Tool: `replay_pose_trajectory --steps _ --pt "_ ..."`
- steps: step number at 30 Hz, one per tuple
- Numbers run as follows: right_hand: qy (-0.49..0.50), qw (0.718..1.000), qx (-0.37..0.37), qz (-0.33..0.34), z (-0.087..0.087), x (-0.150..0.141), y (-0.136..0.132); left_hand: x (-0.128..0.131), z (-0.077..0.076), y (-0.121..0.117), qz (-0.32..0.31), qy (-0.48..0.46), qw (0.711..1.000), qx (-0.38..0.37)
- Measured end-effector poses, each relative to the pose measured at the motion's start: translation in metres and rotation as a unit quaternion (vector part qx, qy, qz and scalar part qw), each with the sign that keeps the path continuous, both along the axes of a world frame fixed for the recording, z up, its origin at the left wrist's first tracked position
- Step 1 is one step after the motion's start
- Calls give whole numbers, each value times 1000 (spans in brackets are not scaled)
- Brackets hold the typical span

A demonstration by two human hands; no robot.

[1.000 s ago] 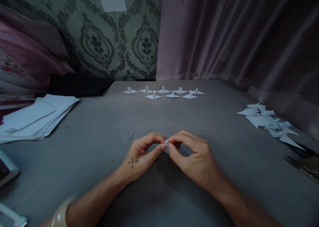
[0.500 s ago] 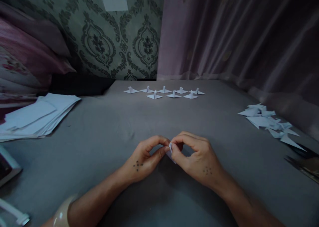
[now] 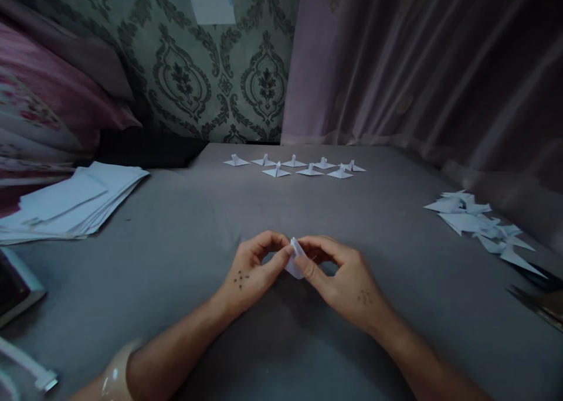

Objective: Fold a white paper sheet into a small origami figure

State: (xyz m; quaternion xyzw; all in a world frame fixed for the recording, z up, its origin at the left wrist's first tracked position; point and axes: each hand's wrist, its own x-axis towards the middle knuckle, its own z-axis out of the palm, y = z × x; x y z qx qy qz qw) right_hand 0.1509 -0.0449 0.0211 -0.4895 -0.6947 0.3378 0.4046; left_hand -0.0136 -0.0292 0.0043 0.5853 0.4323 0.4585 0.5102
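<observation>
A small piece of folded white paper (image 3: 294,265) is held between my two hands, above the near middle of the table. My left hand (image 3: 257,267) pinches its left side with thumb and index finger near the top. From the right, my right hand (image 3: 338,270) grips the paper, thumb across its front and fingers behind. Part of the paper is hidden by the fingers. Farther back stand several folded paper birds (image 3: 277,170) in two rows.
At the right edge lies a heap of folded paper pieces (image 3: 479,222), with scissors (image 3: 534,307) nearer me. A stack of white sheets (image 3: 83,199) is at the left. Nearer on that side are a dark-screened device (image 3: 20,286) and a white cable (image 3: 30,366). Grey cloth covers the table (image 3: 185,207).
Both hands have shifted slightly left with the paper. More of the paper shows now, and my right thumb has moved lower on its front. The camera view has turned slightly.
</observation>
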Motion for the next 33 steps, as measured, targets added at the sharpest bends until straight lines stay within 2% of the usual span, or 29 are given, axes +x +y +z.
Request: replay_pose_trajectory --steps 4,8,13,20,23,28,33 --pt "10 997 -74 -19 -8 -4 1 1 -1 3 30 -40 999 -13" --pt "52 991 -125 -15 -11 -5 3 3 -2 3 14 -122 991 -47" --pt "47 992 -117 -22 -9 -6 3 4 -2 3 -16 -122 985 -118" --pt "39 994 -86 -57 -13 -11 3 5 -2 1 -7 -110 989 -103" --pt "67 989 -123 -41 -15 -11 4 4 -1 1 2 -101 990 -98" --pt "124 971 -205 11 -11 -8 6 1 -1 2 7 -124 982 -140" --pt "99 975 -201 -1 -6 -5 8 1 -6 4 5 -159 976 -151"
